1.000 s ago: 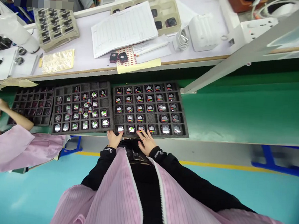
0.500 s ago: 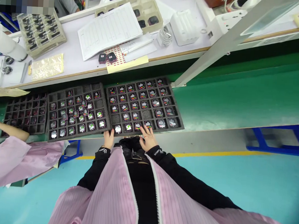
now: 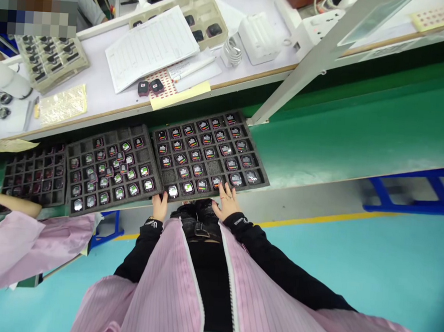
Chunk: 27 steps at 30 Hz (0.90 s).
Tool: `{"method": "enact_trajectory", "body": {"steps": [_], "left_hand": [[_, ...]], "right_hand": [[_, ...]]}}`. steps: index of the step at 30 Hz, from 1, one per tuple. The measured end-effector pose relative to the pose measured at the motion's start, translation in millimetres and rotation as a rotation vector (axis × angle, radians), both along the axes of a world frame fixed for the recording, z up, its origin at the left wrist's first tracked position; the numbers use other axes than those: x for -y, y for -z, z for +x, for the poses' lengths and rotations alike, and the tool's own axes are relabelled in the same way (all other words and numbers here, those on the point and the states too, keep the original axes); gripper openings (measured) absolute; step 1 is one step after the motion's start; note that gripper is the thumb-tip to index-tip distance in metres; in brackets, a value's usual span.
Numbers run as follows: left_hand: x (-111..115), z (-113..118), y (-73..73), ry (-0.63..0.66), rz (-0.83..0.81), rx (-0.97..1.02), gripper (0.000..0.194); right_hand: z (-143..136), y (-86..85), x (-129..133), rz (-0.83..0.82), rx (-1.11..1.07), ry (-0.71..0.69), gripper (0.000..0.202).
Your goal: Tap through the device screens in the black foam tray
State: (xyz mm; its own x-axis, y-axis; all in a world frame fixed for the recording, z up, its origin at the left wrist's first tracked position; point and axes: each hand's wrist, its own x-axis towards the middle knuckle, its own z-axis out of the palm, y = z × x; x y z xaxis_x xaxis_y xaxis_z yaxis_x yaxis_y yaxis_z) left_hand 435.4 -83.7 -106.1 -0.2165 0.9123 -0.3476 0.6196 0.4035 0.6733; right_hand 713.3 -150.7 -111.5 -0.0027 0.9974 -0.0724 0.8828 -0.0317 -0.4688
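Note:
A dark foam tray (image 3: 212, 166) holds rows of small square watch-like units with lit screens. At its near left corner, beside the tray to its left, is my left hand (image 3: 160, 207), its fingertips on the edge. My right hand (image 3: 228, 202) lies with fingers spread over the tray's near edge, fingertips at a unit in the front row. A second foam tray (image 3: 134, 167) on the left carries similar units, some showing white and green screens, several crowded together in the middle.
A third foam tray (image 3: 64, 152) stands farther left, near a co-worker's arm (image 3: 15, 199). Behind, a raised white shelf (image 3: 124, 100) bears papers (image 3: 152, 46), a white charger block (image 3: 259, 38) and two dark units (image 3: 156, 86). A slanted metal post (image 3: 286, 92) rises at the right.
The camera view has shifted slightly. My right hand has slid a little to the right along the tray's near edge. My left hand stays at the corner.

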Motion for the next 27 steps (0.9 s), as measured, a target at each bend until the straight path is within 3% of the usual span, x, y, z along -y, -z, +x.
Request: {"method": "enact_trajectory", "body": {"steps": [7, 11, 15, 17, 19, 23, 27], "left_hand": [[4, 1, -11.0, -0.017, -0.102, -0.100, 0.028], [23, 11, -30.0, -0.012, -0.169, -0.236, 0.032], [28, 25, -60.7, 0.237, -0.186, -0.575, 0.039], [19, 29, -76.3, 0.354, -0.194, -0.707, 0.041], [5, 31, -88.9, 0.393, -0.198, -0.775, 0.043], [-24, 34, -97.6, 0.365, -0.122, -0.668, 0.040], [-34, 45, -84.6, 0.331, 0.044, -0.471, 0.033]], "right_hand": [[14, 5.5, 5, 0.057, -0.034, 0.011, 0.078], [35, 9.7, 11, 0.090, -0.015, 0.083, 0.074], [58, 12.2, 14, 0.071, -0.011, 0.164, 0.072], [66, 11.3, 12, 0.076, -0.012, 0.178, 0.073], [70, 9.6, 9, 0.090, -0.012, 0.164, 0.072], [71, 8.3, 1, 0.060, -0.006, 0.085, 0.071], [74, 9.7, 1, 0.037, -0.005, 0.050, 0.073]]}}
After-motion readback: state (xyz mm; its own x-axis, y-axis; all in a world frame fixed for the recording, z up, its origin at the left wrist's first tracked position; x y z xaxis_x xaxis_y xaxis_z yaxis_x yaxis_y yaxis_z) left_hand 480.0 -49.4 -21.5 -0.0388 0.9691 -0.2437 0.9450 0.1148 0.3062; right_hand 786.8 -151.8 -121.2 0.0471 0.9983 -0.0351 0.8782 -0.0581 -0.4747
